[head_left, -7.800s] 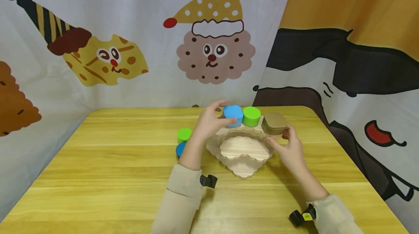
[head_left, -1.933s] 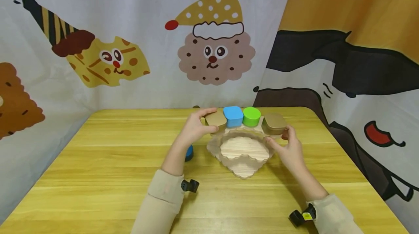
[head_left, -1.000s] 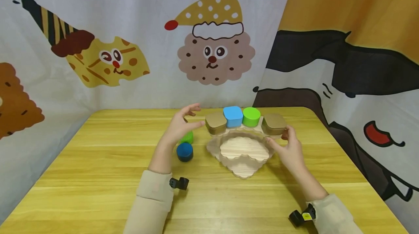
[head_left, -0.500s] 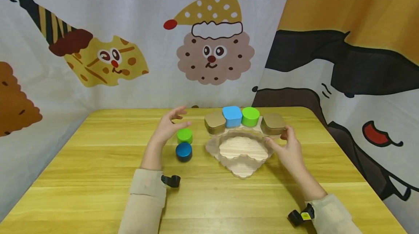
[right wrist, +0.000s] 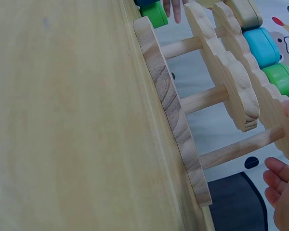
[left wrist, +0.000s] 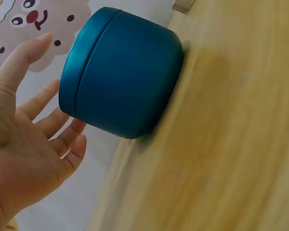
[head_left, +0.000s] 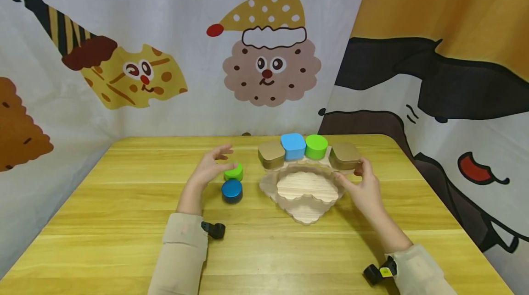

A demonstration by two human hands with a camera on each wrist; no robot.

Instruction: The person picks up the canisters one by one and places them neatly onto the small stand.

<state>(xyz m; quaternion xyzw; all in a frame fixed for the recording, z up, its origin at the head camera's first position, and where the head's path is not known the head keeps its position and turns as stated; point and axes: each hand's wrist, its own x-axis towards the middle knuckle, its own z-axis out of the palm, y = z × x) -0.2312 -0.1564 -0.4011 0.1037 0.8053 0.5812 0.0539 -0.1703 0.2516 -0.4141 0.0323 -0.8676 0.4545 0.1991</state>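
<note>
My left hand [head_left: 206,166] hovers with parted fingers and thumb at a small green tin [head_left: 234,175], the thumb overlapping its top. In front of that tin stands a dark blue tin [head_left: 232,191], which hides it almost wholly in the left wrist view. My right hand [head_left: 365,192] grips the right end of the upper shelf of a tiered wooden stand [head_left: 306,216], thumb at the scalloped edge. On that shelf sit a gold tin [head_left: 271,155], a light blue tin [head_left: 293,146], a green tin [head_left: 316,147] and another gold tin [head_left: 345,155].
The wooden table [head_left: 124,221] ends at a back edge before a printed curtain [head_left: 165,19]. Round posts [right wrist: 204,98] join the stand's lower base to its raised tiers. A small camera [head_left: 214,230] is strapped to the left wrist, another [head_left: 377,274] to the right.
My left hand set the light blue tin, then a gold tin, on the upper shelf, let go and moved left, then lowered to the loose green tin. The right hand stayed put.
</note>
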